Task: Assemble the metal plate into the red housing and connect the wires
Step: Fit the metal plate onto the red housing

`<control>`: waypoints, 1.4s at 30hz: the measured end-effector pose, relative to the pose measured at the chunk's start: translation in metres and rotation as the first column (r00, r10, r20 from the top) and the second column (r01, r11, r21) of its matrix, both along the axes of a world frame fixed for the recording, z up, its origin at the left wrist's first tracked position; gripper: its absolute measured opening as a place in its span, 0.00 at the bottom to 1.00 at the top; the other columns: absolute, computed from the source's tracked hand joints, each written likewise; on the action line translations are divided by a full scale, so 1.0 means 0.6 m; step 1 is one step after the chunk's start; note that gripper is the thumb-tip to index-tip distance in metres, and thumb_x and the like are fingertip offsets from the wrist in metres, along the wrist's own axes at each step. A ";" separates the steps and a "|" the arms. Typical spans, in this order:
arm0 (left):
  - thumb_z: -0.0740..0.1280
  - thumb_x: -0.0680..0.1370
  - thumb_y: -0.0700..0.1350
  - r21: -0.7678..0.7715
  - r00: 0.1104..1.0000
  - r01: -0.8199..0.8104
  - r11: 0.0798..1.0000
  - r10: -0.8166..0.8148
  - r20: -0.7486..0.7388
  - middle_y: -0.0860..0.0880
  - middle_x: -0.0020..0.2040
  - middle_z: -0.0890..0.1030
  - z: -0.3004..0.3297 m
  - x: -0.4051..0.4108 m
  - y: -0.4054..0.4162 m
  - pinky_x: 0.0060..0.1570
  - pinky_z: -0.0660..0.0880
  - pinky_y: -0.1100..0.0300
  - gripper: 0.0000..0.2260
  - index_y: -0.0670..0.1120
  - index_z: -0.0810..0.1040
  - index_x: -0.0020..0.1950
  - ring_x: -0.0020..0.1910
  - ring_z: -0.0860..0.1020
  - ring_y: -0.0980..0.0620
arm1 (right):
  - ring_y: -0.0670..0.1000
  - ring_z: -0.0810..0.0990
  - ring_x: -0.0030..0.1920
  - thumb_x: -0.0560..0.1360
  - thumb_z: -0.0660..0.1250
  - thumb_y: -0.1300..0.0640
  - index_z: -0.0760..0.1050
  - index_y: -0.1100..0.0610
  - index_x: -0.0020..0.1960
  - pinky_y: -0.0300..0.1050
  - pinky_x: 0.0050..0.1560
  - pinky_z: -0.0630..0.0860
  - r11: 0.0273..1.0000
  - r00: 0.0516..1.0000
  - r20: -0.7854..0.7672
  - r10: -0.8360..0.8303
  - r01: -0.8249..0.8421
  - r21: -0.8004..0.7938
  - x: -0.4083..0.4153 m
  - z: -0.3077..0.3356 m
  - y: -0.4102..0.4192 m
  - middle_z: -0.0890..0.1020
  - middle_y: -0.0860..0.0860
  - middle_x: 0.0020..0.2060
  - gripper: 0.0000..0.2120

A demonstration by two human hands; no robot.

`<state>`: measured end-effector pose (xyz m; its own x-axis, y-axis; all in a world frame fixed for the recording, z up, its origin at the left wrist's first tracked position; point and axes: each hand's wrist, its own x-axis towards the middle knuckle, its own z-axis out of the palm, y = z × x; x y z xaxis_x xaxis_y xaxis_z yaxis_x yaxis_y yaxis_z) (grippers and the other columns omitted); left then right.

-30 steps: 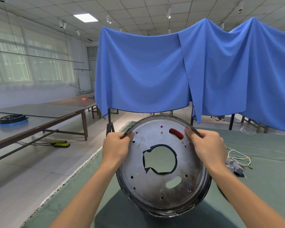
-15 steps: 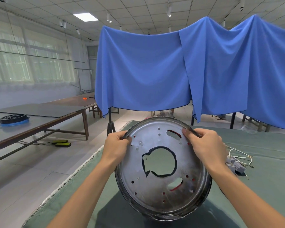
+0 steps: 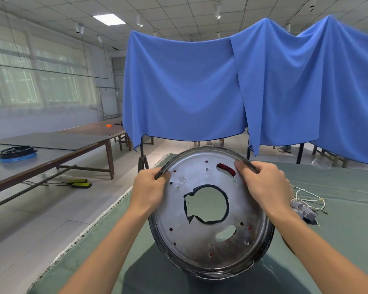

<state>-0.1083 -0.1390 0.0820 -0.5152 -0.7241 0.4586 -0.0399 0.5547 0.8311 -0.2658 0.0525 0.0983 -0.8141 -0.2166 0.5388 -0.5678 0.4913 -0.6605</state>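
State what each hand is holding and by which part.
Both hands hold the round metal plate by its upper rim: the left hand at the upper left edge, the right hand at the upper right edge, thumbs on its face.

I count one round silver metal plate (image 3: 208,211) with a large ragged central hole, and two bare hands on its rim: one left hand (image 3: 151,190), one right hand (image 3: 263,185). I see one tangle of white wires (image 3: 306,198) with grey connectors, two draped blue cloths (image 3: 183,88), two yellow-green foot pedals (image 3: 79,183), one black ring on a blue base (image 3: 16,152).
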 end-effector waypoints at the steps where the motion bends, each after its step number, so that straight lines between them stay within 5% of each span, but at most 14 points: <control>1: 0.65 0.79 0.46 0.008 1.000 -0.001 1.000 0.001 -0.010 0.39 0.33 0.74 0.000 -0.001 -0.001 0.36 0.64 0.56 0.18 0.30 0.76 0.40 0.32 0.68 0.49 | 0.53 0.75 0.33 0.74 0.60 0.34 0.76 0.52 0.35 0.43 0.32 0.66 1.000 1.000 0.001 0.005 -0.005 -0.003 0.000 0.000 0.001 0.78 0.45 0.29 0.23; 6: 0.67 0.78 0.49 0.027 0.999 -0.022 0.999 0.023 -0.037 0.40 0.32 0.74 0.000 -0.001 0.001 0.36 0.65 0.56 0.20 0.33 0.77 0.37 0.32 0.68 0.48 | 0.47 0.73 0.30 0.76 0.61 0.37 0.77 0.53 0.34 0.39 0.29 0.63 1.000 1.000 0.009 0.007 -0.007 -0.014 -0.001 -0.003 0.003 0.77 0.45 0.27 0.23; 15: 0.71 0.73 0.55 0.063 0.989 -0.137 0.989 0.140 -0.048 0.45 0.29 0.70 0.010 -0.001 0.010 0.33 0.62 0.57 0.19 0.40 0.79 0.32 0.31 0.63 0.49 | 0.50 0.70 0.26 0.76 0.62 0.39 0.68 0.55 0.27 0.41 0.28 0.61 0.998 0.998 0.063 0.028 -0.025 -0.055 -0.003 -0.006 0.004 0.71 0.46 0.22 0.26; 19: 0.73 0.71 0.56 0.044 0.977 -0.205 0.978 0.207 -0.049 0.44 0.27 0.64 0.016 -0.002 0.018 0.31 0.58 0.57 0.25 0.32 0.78 0.32 0.31 0.59 0.48 | 0.50 0.68 0.25 0.76 0.63 0.40 0.65 0.55 0.26 0.41 0.27 0.60 0.997 0.997 0.072 0.036 -0.030 -0.077 -0.003 -0.006 0.008 0.69 0.46 0.20 0.27; 23: 0.72 0.70 0.59 -0.010 0.966 -0.256 0.967 0.255 -0.031 0.42 0.27 0.67 0.024 0.000 0.022 0.30 0.58 0.57 0.21 0.44 0.76 0.28 0.30 0.59 0.47 | 0.50 0.68 0.25 0.77 0.62 0.41 0.65 0.55 0.26 0.41 0.27 0.59 0.995 0.996 0.075 0.050 -0.043 -0.095 -0.003 -0.005 0.010 0.69 0.46 0.21 0.26; 27: 0.73 0.70 0.58 -0.013 0.963 -0.270 0.963 0.270 -0.011 0.43 0.26 0.65 0.028 0.001 0.026 0.30 0.57 0.57 0.28 0.33 0.76 0.29 0.28 0.59 0.47 | 0.49 0.69 0.25 0.77 0.62 0.41 0.67 0.55 0.27 0.40 0.27 0.60 0.995 0.997 0.051 0.056 -0.051 -0.090 -0.004 -0.008 0.011 0.71 0.47 0.22 0.25; 32: 0.68 0.73 0.60 0.123 0.995 0.032 0.992 -0.019 -0.101 0.49 0.32 0.77 0.021 0.004 0.042 0.36 0.68 0.57 0.23 0.38 0.80 0.38 0.33 0.72 0.48 | 0.52 0.71 0.27 0.77 0.62 0.41 0.72 0.57 0.30 0.41 0.29 0.63 0.993 0.995 0.060 0.082 -0.077 -0.089 -0.016 -0.017 0.019 0.74 0.48 0.23 0.24; 36: 0.58 0.79 0.62 0.338 0.984 0.152 0.929 -0.108 -0.144 0.45 0.47 0.80 0.025 -0.002 0.055 0.53 0.73 0.51 0.21 0.44 0.77 0.46 0.47 0.78 0.47 | 0.52 0.71 0.27 0.76 0.63 0.40 0.73 0.56 0.29 0.42 0.28 0.62 0.987 0.993 0.056 0.102 -0.094 -0.132 -0.024 -0.029 0.029 0.74 0.47 0.21 0.25; 42: 0.65 0.78 0.51 0.380 0.961 0.272 0.884 -0.266 -0.070 0.45 0.48 0.82 0.039 -0.004 0.058 0.50 0.76 0.50 0.07 0.50 0.79 0.52 0.45 0.80 0.49 | 0.55 0.76 0.33 0.74 0.66 0.40 0.78 0.56 0.33 0.50 0.35 0.72 0.966 0.983 -0.035 0.182 -0.186 -0.178 -0.032 -0.031 0.053 0.80 0.50 0.28 0.21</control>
<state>-0.1106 -0.1042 0.1056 -0.7105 -0.6793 0.1834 0.0798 0.1811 0.9802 -0.2850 0.0842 0.0795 -0.7590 -0.2600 0.5969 -0.6501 0.2518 -0.7169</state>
